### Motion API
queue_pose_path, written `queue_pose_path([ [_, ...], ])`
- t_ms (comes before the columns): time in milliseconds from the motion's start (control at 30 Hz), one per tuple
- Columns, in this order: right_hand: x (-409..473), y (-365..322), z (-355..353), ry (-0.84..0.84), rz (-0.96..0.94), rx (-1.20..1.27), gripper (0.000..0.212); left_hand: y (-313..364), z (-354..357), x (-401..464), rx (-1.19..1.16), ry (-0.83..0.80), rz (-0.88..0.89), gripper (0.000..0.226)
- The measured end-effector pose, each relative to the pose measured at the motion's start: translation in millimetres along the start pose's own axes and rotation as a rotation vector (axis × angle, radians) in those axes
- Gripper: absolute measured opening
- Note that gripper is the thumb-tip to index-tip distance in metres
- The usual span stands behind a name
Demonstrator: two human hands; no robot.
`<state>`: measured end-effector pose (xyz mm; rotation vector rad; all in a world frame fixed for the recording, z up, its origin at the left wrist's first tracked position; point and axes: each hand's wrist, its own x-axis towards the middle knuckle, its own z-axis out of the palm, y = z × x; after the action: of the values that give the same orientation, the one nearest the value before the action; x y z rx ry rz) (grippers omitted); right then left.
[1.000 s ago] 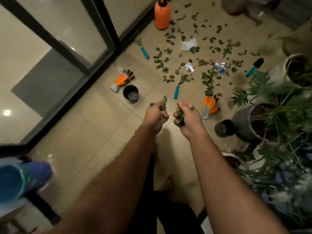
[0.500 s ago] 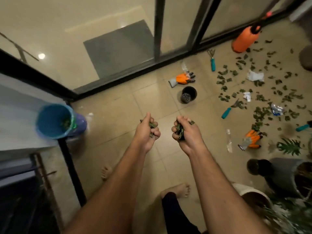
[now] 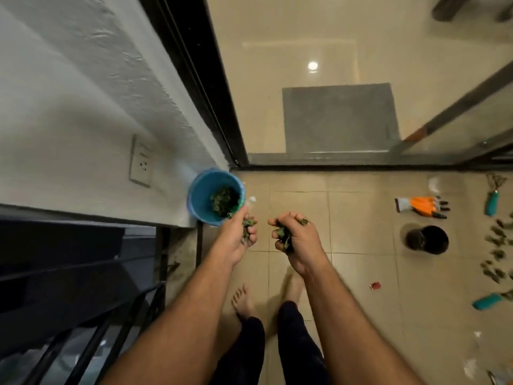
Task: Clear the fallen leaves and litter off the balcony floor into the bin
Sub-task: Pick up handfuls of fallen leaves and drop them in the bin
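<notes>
A blue bin (image 3: 201,195) stands on the tiled floor in the corner by the white wall, with green leaves lying in its bottom. My left hand (image 3: 236,234) grips a bunch of leaves right at the bin's near right rim. My right hand (image 3: 295,237) holds a second fistful of leaves (image 3: 283,234) above the floor, a little to the right of the bin. More fallen leaves (image 3: 497,251) lie scattered along the right edge of the view.
A black pot (image 3: 427,240), an orange glove (image 3: 422,207) and teal-handled garden tools (image 3: 491,201) lie on the floor at right. A small red scrap (image 3: 375,285) lies near my right arm. Glass sliding doors (image 3: 333,93) stand behind; a dark railing (image 3: 83,315) runs at left. My bare feet (image 3: 244,301) are below.
I have turned left and come up to the bin; it went from far left to just beyond my left hand. Both hands still hold their leaves. The leaf-strewn area slid off to the right.
</notes>
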<state>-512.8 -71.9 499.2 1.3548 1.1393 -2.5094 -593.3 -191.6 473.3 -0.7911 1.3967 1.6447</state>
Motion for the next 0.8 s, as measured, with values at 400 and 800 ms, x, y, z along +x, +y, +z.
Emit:
queue_pose_path([
  [400,88.0,10.9,73.8,-0.14,0.076,-0.374,0.015,41.8,-60.4,55.9,-0.156,0.27,0.064,0.033],
  [800,205.0,97.9,89.9,0.008,0.143,-0.413,0.009,29.0,-117.1,180.6,-0.21,0.3,-0.042,0.037],
])
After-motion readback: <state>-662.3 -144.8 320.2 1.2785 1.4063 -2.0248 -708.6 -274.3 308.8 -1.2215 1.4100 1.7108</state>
